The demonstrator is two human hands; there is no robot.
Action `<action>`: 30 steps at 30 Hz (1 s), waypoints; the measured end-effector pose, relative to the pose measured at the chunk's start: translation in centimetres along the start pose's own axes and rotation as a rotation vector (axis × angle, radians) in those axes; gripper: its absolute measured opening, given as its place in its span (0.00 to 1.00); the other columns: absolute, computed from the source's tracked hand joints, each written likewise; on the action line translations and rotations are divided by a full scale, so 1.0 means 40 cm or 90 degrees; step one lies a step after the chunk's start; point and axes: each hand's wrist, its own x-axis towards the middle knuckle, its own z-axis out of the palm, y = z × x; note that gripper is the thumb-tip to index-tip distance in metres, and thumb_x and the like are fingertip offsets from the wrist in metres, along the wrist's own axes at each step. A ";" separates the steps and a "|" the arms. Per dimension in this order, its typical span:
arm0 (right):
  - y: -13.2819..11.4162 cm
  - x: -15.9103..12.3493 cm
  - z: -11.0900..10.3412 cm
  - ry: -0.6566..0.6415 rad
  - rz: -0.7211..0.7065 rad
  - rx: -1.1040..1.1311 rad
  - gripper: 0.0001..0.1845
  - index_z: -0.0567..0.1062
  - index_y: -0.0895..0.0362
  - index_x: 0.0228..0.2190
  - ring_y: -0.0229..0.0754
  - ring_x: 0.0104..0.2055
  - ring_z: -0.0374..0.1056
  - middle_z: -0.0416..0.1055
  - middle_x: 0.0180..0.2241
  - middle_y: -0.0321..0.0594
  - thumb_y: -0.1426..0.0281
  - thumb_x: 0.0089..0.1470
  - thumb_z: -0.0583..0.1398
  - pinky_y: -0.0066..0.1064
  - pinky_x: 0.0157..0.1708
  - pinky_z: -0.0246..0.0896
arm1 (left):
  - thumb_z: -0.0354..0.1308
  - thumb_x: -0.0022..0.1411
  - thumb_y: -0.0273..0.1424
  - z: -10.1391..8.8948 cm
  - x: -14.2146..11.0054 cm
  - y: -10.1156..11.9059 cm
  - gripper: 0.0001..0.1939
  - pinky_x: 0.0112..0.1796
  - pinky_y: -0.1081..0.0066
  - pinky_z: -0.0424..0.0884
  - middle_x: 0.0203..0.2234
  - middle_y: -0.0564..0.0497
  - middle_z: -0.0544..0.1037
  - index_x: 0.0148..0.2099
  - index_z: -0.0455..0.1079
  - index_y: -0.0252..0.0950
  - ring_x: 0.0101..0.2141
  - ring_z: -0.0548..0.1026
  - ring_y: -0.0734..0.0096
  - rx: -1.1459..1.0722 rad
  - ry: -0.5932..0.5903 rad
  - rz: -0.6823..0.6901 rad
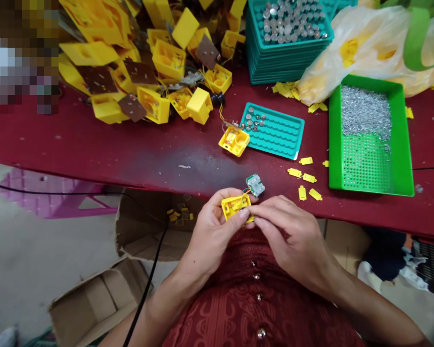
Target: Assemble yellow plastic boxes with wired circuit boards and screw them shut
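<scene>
My left hand (215,224) grips a small yellow plastic housing (232,205), its open side facing up, the thumb pressed on its near edge. Thin wires run from the housing to a small circuit board (255,185) hanging just beyond it. My right hand (289,231) is closed at the housing's right side, thumb and fingertips pinched together; what they hold, if anything, is hidden. A similar yellow housing (235,140) with wires lies on the table beside a teal tray (278,137), which carries several round metal discs in its left part.
Many yellow housings (161,58) with boards are heaped at the back left. Stacked teal trays (285,60) stand behind. A green basket (407,144) of small metal pieces sits right, near loose yellow tabs (309,178). Below the table edge is a cardboard box (141,241).
</scene>
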 end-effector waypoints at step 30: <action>-0.023 0.041 0.010 -0.001 -0.120 0.132 0.08 0.74 0.57 0.36 0.36 0.38 0.72 0.77 0.35 0.37 0.81 0.56 0.59 0.32 0.42 0.69 | 0.63 0.55 0.21 -0.040 -0.011 0.041 0.10 0.35 0.79 0.75 0.35 0.49 0.83 0.41 0.73 0.34 0.33 0.79 0.75 -0.189 -0.074 -0.063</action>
